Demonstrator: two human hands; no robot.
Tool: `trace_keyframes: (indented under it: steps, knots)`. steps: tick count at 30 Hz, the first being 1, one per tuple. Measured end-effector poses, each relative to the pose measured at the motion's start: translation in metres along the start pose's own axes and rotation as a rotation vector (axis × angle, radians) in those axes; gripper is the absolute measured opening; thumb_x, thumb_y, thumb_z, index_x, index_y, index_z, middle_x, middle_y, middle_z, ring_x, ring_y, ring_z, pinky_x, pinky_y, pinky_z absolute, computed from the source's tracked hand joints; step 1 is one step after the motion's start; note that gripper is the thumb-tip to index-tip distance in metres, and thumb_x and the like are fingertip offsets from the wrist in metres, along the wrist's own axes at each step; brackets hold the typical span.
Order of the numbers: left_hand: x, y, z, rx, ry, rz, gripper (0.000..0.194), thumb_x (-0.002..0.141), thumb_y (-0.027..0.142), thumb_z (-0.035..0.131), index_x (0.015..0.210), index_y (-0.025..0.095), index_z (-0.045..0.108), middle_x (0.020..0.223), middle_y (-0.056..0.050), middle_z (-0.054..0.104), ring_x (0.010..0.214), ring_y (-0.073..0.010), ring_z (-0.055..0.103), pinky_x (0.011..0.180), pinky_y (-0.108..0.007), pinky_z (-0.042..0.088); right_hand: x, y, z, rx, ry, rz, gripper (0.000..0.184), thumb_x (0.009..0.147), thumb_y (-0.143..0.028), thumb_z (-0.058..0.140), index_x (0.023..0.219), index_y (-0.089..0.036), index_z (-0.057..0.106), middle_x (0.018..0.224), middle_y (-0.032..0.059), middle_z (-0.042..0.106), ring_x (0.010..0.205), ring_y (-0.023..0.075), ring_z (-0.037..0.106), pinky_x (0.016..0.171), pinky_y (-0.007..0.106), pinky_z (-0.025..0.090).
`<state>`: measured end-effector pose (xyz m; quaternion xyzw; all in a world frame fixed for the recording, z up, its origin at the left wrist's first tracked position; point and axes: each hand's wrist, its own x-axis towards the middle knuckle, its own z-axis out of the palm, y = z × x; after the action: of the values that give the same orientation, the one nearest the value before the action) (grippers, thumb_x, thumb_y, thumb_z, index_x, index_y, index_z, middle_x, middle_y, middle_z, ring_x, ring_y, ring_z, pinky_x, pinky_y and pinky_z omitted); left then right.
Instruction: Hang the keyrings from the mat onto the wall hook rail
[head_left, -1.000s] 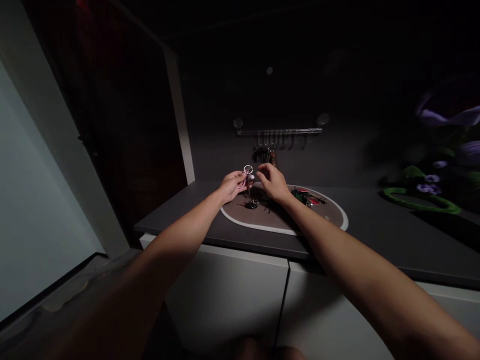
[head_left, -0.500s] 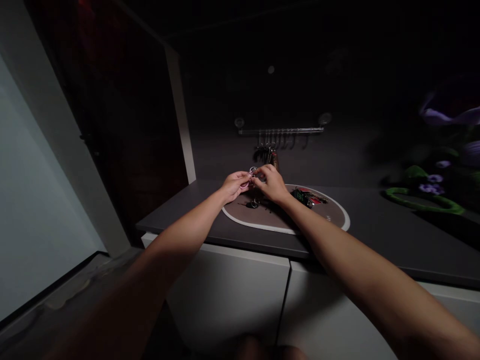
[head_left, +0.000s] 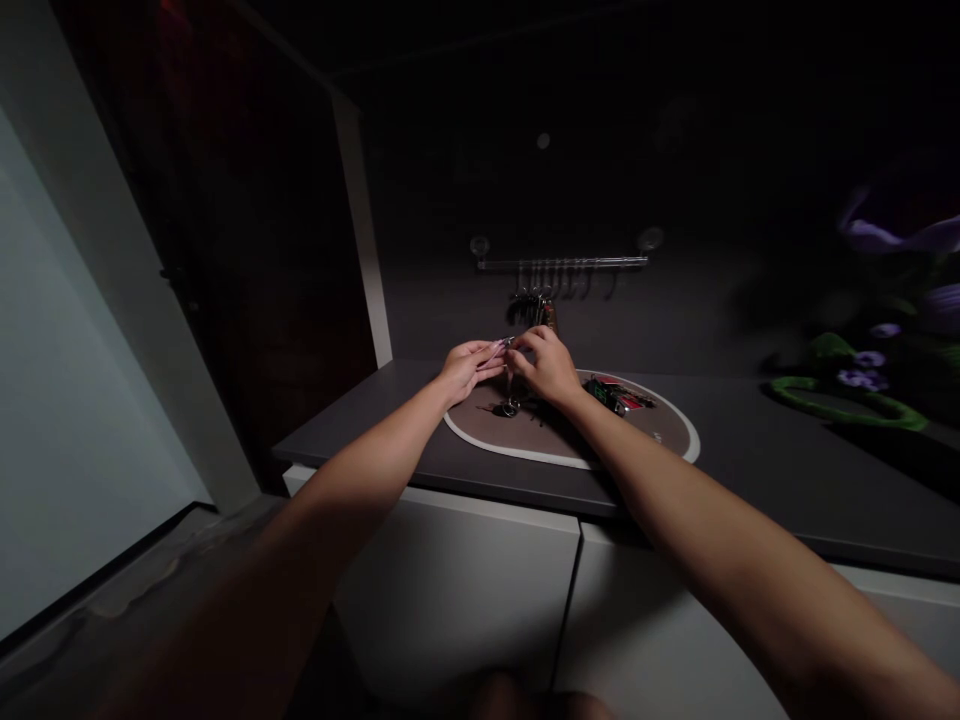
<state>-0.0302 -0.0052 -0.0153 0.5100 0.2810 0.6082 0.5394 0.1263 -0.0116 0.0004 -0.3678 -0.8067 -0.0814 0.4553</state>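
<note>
My left hand [head_left: 471, 370] and my right hand [head_left: 546, 366] meet above a brown oval mat [head_left: 517, 452] with a white rim. Between their fingertips is a small metal key ring [head_left: 506, 343], seen nearly edge-on and partly hidden by my fingers. Both hands pinch it. A thin metal piece with a small round end [head_left: 510, 405] stands below my hands, touching the mat. I cannot tell whether it joins the ring. To the right of my right hand, a bundle of keys and red-and-green fobs [head_left: 619, 395] lies on the mat.
Several keys [head_left: 529, 305] hang from hooks on a wall-mounted rail [head_left: 562, 263] behind my hands. The mat sits on a dark countertop [head_left: 375, 430] above white cabinet doors [head_left: 450, 600]. A green ring and purple flowers [head_left: 847, 405] lie to the right.
My hands have come together, and the ring held up in my left hand now sits between both hands. The ring has turned from face-on to nearly edge-on.
</note>
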Motion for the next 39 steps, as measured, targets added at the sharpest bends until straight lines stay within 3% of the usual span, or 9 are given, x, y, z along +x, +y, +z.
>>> trace_keyframes:
  steps: [12, 19, 27, 34, 39]
  knots:
    - [0.002, 0.003, -0.003, 0.065, 0.136, 0.012, 0.014, 0.067, 0.023, 0.065, 0.077, 0.014, 0.062, 0.080, -0.005, 0.065, 0.068, -0.0095, 0.059, 0.064, -0.023, 0.045, 0.005, 0.005, -0.001, 0.189, 0.163, 0.121, 0.020, 0.078, -0.028, 0.045, 0.080, -0.016, 0.061, 0.085, 0.0067, 0.058, 0.081, 0.0155, 0.052, 0.076, 0.028, 0.040]
    - [0.002, -0.005, -0.002, 0.195, -0.015, 0.011, 0.022, 0.059, 0.027, 0.070, 0.077, 0.013, 0.067, 0.069, -0.003, 0.064, 0.055, -0.0067, 0.051, 0.055, -0.019, 0.038, 0.008, 0.009, 0.002, 0.407, 0.166, 0.273, 0.023, 0.078, -0.032, 0.042, 0.083, -0.015, 0.056, 0.081, 0.0046, 0.060, 0.074, 0.0136, 0.052, 0.072, 0.025, 0.041]
    - [-0.005, -0.008, 0.004, 0.386, -0.131, 0.043, 0.033, 0.058, 0.035, 0.071, 0.082, 0.013, 0.069, 0.073, -0.005, 0.067, 0.064, -0.0110, 0.055, 0.069, -0.024, 0.041, 0.010, 0.019, 0.010, 0.500, 0.183, 0.274, 0.023, 0.078, -0.036, 0.040, 0.082, -0.016, 0.051, 0.075, 0.0020, 0.056, 0.069, 0.0114, 0.050, 0.068, 0.023, 0.041]
    - [-0.003, -0.011, 0.006, 0.529, -0.109, 0.165, 0.033, 0.069, 0.043, 0.057, 0.079, 0.013, 0.064, 0.067, -0.002, 0.062, 0.059, -0.0096, 0.050, 0.058, -0.021, 0.036, 0.010, 0.020, 0.005, 0.523, 0.248, 0.272, 0.024, 0.078, -0.037, 0.041, 0.084, -0.016, 0.052, 0.077, 0.0029, 0.056, 0.072, 0.0128, 0.050, 0.068, 0.024, 0.041]
    - [-0.001, -0.015, 0.009, 0.618, -0.044, 0.262, 0.025, 0.073, 0.038, 0.051, 0.067, 0.015, 0.053, 0.058, 0.003, 0.052, 0.055, -0.0089, 0.046, 0.057, -0.020, 0.034, 0.009, 0.024, 0.001, 0.554, 0.318, 0.271, 0.025, 0.077, -0.039, 0.043, 0.081, -0.016, 0.054, 0.075, 0.0028, 0.056, 0.071, 0.0137, 0.050, 0.068, 0.026, 0.040]
